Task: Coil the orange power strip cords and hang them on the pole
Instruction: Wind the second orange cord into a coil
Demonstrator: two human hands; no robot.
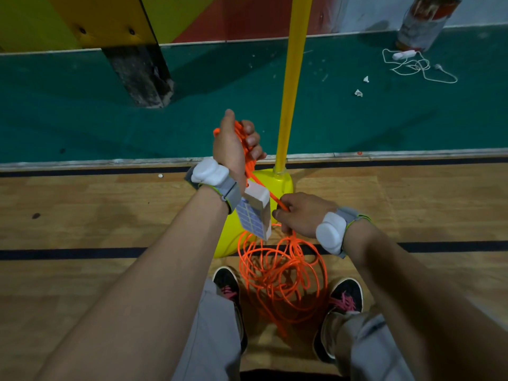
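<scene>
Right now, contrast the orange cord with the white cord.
The left hand and right hand hold the orange cord; the white cord lies untouched. The orange cord heaps on wood floor; the white cord sprawls on green floor. Both form loose loops.

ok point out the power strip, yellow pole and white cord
power strip (251,220) head view, on its socket face
yellow pole (290,78) head view, mid shaft
white cord (419,64) head view, tangled loops
</scene>
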